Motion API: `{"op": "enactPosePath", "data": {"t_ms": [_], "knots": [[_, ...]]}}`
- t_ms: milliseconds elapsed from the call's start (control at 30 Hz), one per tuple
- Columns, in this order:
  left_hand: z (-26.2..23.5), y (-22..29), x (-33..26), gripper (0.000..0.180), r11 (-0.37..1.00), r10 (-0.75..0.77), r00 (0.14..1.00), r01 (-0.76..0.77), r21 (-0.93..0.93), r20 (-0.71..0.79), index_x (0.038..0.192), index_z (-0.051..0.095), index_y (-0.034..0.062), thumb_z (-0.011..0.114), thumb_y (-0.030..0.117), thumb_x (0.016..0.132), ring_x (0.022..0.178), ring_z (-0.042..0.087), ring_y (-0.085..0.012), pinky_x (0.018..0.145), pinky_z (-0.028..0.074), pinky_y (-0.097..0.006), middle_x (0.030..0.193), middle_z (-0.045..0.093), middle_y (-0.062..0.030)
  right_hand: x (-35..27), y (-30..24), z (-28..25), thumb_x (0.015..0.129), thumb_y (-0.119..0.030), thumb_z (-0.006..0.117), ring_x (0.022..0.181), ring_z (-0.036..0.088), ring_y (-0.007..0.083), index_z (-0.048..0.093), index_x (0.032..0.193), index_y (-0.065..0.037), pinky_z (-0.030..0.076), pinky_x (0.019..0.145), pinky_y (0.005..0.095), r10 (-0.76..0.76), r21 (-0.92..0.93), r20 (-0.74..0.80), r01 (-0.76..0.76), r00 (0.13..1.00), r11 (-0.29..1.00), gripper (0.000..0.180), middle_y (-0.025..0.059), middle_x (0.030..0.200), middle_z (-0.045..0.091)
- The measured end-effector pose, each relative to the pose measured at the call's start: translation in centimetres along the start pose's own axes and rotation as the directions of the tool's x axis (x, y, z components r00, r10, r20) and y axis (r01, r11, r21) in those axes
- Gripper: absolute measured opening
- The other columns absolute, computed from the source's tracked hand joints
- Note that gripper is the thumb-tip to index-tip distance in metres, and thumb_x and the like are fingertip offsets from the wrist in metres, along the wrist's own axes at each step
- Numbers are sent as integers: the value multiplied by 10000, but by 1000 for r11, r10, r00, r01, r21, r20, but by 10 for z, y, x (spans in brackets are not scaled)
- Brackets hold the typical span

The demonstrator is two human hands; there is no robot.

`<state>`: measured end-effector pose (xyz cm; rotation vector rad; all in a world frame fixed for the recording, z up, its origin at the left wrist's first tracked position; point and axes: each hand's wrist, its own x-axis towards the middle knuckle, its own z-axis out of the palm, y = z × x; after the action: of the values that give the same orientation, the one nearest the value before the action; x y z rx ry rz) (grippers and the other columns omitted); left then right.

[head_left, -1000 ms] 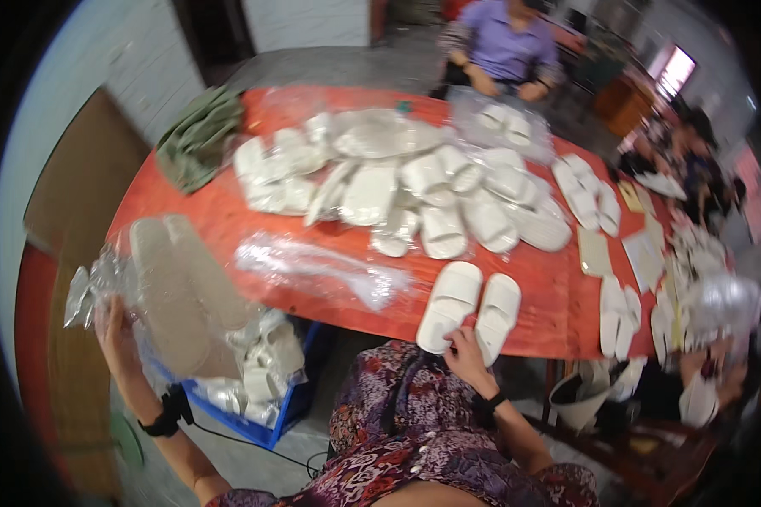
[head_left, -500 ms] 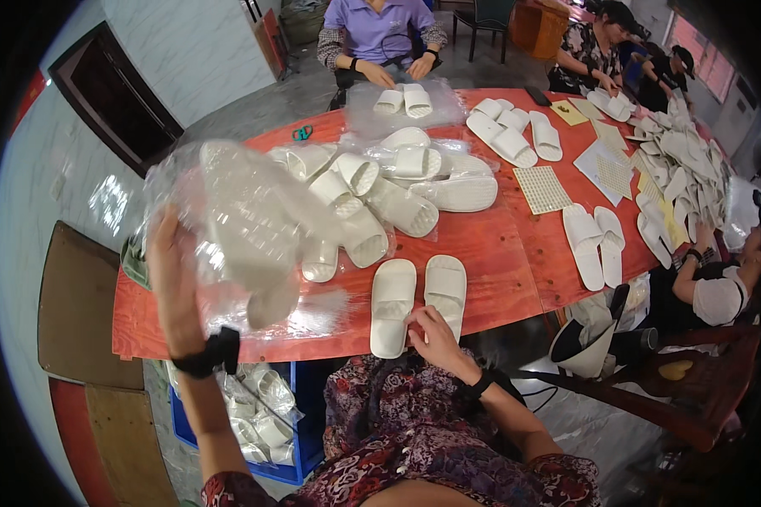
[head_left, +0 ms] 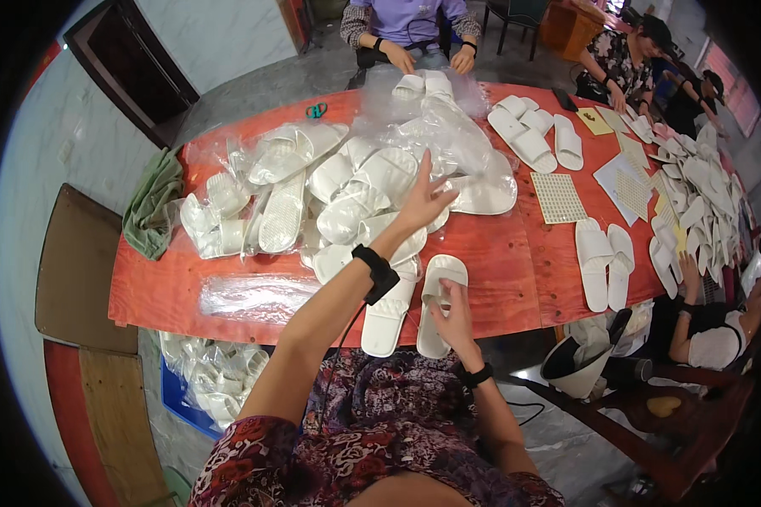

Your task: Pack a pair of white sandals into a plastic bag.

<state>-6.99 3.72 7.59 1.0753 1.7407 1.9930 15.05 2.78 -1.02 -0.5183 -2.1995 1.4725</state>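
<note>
Clock centred on the pair of white slippers (head_left: 384,329) in front of me, with me at 6. They're lying right at the near edge of the red table (head_left: 499,287), heels reaching it, so there's hardly any margin on that side. Bare tabletop runs off around 2 to 3 o'clock, as far as another white pair (head_left: 594,264). From 9 round to 12 it's way more crowded: a big heap of bagged slippers (head_left: 372,190) at 10 to 12, flat clear plastic (head_left: 258,297) at 9, plus a blue crate (head_left: 170,390) below the edge at 8.

My left hand (head_left: 427,201) is out at 12 over the heap, fingers spread and holding nothing I can see, arm slanting in from 7. My right hand (head_left: 457,319) comes in from 5, fingers loosely bent over the right slipper (head_left: 431,333); can't tell if they're actually gripping.

Half a second ago my left hand was over at 10 with bagged slippers raised in it, and my right was between the two slippers.
</note>
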Motion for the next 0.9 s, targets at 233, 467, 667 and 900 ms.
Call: {"op": "enactPosePath", "data": {"t_ms": [233, 467, 667, 900], "knots": [[-58, 29, -60, 495, 954, -297, 953, 299, -25, 59, 1376, 403, 54, 580, 98, 916, 1023, 612, -211, 835, 510, -311, 1265, 535, -157, 18, 6, -5, 817, -84, 635, 998, 543, 336, 426, 1280, -10, 513, 766, 371, 10, -32, -11, -11, 1000, 999, 513, 202, 1202, 462], [-215, 104, -187, 310, 927, -297, 857, 365, 89, -422, 1225, 568, 50, 570, 164, 936, 910, 627, -146, 784, 508, -269, 1105, 641, -72, 28, -7, 17, 812, -66, 624, 1021, 531, 343, 443, 1259, -1, 499, 764, 369, -17, -100, 95, 27, 995, 995, 486, 200, 1190, 491], [-275, 99, -322, 296, 865, -330, 636, 500, 47, -698, 1189, 590, 42, 587, 149, 913, 821, 607, -110, 707, 501, -252, 995, 652, -51, 54, 20, 61, 800, -118, 659, 1177, 439, 362, 338, 1360, 32, 384, 984, 407, -107, -187, 124, 129, 986, 974, 663, 247, 1280, 435], [-246, 73, -443, 264, 805, -368, 496, 594, -2, -787, 1110, 631, 22, 590, 103, 863, 807, 635, -155, 711, 510, -297, 970, 676, -94, 35, -20, 70, 851, -68, 624, 1239, 400, 355, 337, 1384, -3, 383, 1006, 425, -53, -188, 223, 96, 973, 977, 609, 220, 1329, 333]]}}
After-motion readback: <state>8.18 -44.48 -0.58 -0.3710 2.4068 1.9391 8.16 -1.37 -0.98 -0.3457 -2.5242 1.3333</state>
